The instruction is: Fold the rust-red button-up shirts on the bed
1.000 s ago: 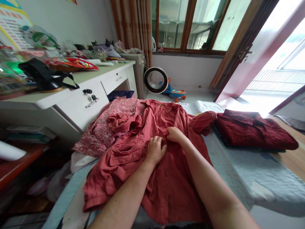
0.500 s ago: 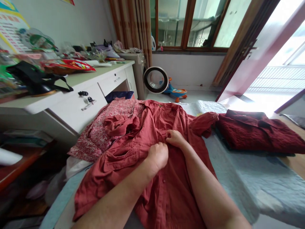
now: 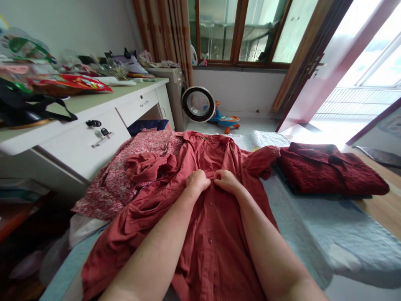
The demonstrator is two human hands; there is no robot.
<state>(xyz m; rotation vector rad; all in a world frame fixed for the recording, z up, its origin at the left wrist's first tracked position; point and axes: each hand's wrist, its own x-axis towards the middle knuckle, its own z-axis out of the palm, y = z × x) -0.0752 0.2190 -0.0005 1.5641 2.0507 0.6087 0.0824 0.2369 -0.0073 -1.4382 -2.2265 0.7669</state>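
A brick-red button-up shirt (image 3: 225,225) lies spread out face up, its collar at the far end. The lower front is closed, with a row of buttons down the middle, while the upper front gapes. My left hand (image 3: 198,182) has its fingers closed on the front edge of the shirt, just left of the placket. Close beside it, my right hand (image 3: 226,181) pinches the opposite front edge. The fingertips are partly hidden, so I cannot see whether a button is between them. One sleeve is bunched at the left, the other stretches out to the right.
Under the shirt is a pale blue cover (image 3: 300,225). Folded dark-red clothing (image 3: 328,169) lies at the right, and a pink patterned garment (image 3: 109,184) at the left. A white desk (image 3: 84,138) with cluttered top stands at left. Beyond is a washing machine with its round door (image 3: 198,104) open.
My left hand has moved up the shirt front, away from me, and is now level with my right hand. Buttons lower on the placket have come into view. The camera has turned slightly right.
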